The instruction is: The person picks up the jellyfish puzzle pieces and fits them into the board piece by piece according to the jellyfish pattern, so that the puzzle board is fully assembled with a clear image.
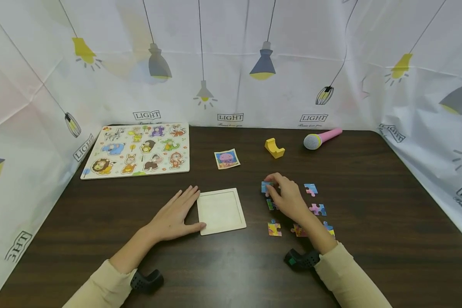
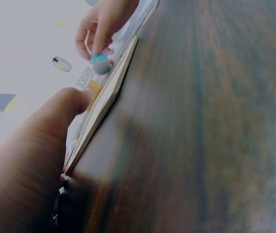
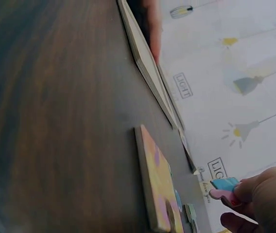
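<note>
My left hand (image 1: 176, 215) lies with fingers spread along the left edge of a square wooden puzzle frame (image 1: 221, 211), thumb on its lower left corner. The frame holds no pieces. My right hand (image 1: 288, 196) pinches a blue and pink jigsaw piece (image 3: 224, 184) between thumb and fingertips, lifted off the table in the wrist views. Just below that hand lies a green and purple piece (image 1: 271, 205). More loose pieces surround it: a yellow piece (image 1: 274, 228), a blue and pink piece (image 1: 311, 189) and a pink piece (image 1: 317, 209). My forearm partly covers others.
At the back left lies a board of animal pictures (image 1: 140, 149). A small jellyfish picture card (image 1: 227, 159) sits behind the frame. A yellow arched block (image 1: 274, 148) and a pink toy microphone (image 1: 322, 139) lie toward the back right. A printed cloth (image 1: 231, 64) hangs behind the table.
</note>
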